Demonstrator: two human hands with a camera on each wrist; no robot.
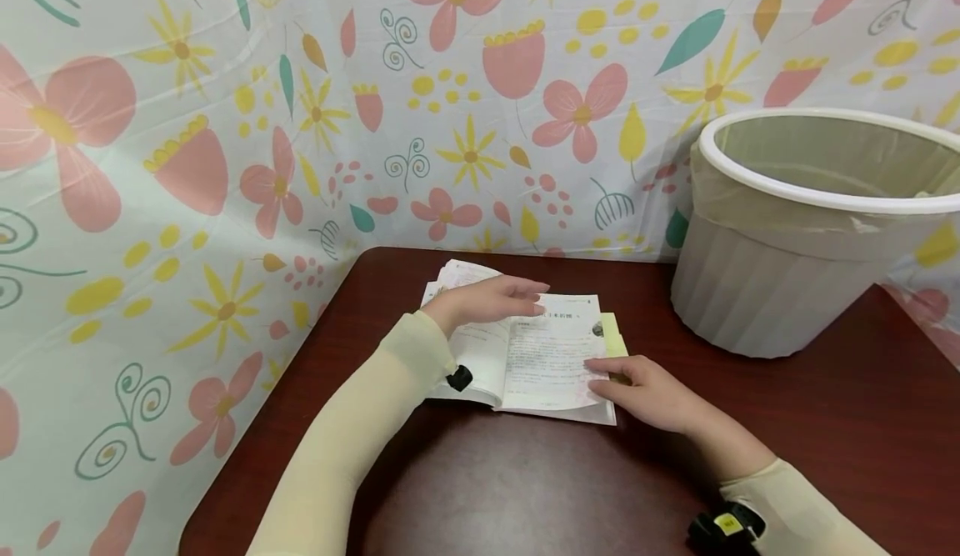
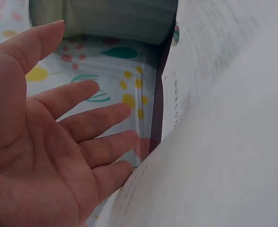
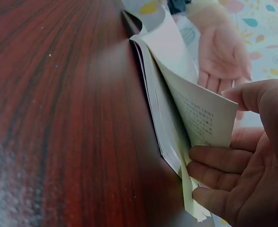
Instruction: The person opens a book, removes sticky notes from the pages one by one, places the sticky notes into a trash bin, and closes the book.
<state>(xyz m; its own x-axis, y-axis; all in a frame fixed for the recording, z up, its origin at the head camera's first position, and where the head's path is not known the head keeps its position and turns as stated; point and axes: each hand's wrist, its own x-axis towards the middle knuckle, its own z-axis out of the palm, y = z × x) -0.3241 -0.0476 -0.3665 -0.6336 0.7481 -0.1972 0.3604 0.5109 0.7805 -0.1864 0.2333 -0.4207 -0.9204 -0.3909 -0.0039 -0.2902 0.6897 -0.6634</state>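
An open book (image 1: 555,364) with printed pages lies on the dark wooden table. Over its upper left part, my left hand (image 1: 491,299) hovers with fingers spread loosely; the left wrist view shows its palm (image 2: 39,156) holding nothing. At the book's right edge, my right hand (image 1: 648,389) pinches the edge of a page (image 3: 202,111) between thumb and fingers. That page stands lifted off the stack below it in the right wrist view. Yellow paper (image 1: 613,336) sticks out past the book's right side, close to my right fingertips.
A grey bin (image 1: 757,272) with a white rim and a clear liner stands on the table at the back right. A flower-patterned cloth (image 1: 465,122) hangs behind the table and along its left side.
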